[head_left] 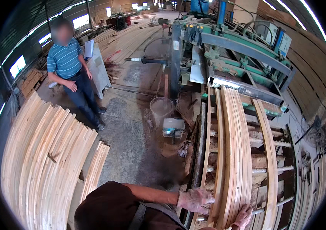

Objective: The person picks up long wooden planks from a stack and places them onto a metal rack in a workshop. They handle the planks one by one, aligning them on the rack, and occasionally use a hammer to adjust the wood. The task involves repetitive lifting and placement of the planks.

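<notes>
A bundle of long pale wooden strips [234, 153] lies lengthwise on the roller bed of a green machine, running from its frame toward me. My left hand [195, 199], in a whitish work glove, is at the bundle's left side with its fingers stretched toward the strips; whether they touch is unclear. My right hand [242, 217], gloved too, curls against the right edge of the bundle near its close end. A separate wooden strip [218, 153] lies just left of the bundle. Another single strip [267, 157] rests apart, farther right on the rollers.
The green press-like machine [243, 67] stands ahead. A large stack of strips [44, 161] is at left, with a smaller pile [95, 168] beside it. A person [69, 65] in a striped blue shirt stands at far left. A bucket [162, 109] sits left of the machine.
</notes>
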Demonstrator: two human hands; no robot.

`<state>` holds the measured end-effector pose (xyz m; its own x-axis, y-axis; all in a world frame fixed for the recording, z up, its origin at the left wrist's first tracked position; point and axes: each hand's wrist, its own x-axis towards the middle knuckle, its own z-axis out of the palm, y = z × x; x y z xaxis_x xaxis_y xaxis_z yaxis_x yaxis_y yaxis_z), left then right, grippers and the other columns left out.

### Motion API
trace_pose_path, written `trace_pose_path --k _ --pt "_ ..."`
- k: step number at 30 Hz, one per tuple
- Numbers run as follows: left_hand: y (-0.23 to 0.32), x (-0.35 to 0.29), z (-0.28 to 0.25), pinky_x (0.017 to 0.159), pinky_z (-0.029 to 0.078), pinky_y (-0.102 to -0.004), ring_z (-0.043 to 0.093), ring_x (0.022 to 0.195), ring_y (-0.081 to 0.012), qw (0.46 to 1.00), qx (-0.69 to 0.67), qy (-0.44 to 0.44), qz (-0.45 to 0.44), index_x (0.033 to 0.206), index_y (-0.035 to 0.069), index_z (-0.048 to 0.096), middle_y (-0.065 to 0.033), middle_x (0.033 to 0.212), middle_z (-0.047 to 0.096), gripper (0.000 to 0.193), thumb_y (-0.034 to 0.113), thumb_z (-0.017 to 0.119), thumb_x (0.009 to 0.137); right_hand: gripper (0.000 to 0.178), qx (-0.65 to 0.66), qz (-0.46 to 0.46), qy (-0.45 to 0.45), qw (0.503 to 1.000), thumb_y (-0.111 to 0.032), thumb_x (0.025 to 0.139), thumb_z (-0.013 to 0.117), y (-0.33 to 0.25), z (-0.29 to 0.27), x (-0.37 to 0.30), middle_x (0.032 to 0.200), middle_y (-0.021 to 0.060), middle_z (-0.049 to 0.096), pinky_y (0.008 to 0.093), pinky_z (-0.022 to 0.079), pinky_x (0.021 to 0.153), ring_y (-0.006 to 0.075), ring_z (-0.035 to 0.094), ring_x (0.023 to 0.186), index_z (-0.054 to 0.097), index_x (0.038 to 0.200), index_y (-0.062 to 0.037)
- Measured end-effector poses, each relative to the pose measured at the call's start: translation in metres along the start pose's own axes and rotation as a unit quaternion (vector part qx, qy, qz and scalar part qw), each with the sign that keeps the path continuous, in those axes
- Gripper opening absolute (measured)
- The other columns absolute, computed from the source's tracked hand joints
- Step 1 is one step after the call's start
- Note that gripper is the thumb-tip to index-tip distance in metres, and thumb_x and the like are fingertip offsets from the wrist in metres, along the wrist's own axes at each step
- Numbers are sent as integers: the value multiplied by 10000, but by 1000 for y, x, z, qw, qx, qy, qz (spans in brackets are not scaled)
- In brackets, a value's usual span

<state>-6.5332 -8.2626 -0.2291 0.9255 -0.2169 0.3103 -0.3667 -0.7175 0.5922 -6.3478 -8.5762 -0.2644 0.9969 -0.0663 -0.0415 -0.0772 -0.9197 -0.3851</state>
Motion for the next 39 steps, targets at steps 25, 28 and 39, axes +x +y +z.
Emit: trace_pose_path --k 25,28,39 --pt "-106 -196 -60 792 579 -417 743 913 -297 890 -86 67 -443 1384 73 596 -74 975 777 553 356 720 926 580 -36 -133 87 987 -368 984 663 -119 -24 -78 1420 212 591 450 550 990 351 665 1158 524 1457 -63" --pt "-118 -183 -57 788 577 -428 741 904 -312 918 -96 3 -384 1371 64 607 -101 949 768 547 363 714 927 745 -23 -287 42 957 -312 836 839 -121 -5 -128 1315 165 646 506 528 980 342 634 1175 487 1453 -91" --pt "-129 -112 -91 757 579 -443 737 869 -334 956 -129 -53 -258 1378 74 591 -112 934 767 547 388 698 943 261 -130 -134 -61 981 -309 914 699 -91 39 -152 806 172 705 540 550 703 412 699 768 598 1054 -113"
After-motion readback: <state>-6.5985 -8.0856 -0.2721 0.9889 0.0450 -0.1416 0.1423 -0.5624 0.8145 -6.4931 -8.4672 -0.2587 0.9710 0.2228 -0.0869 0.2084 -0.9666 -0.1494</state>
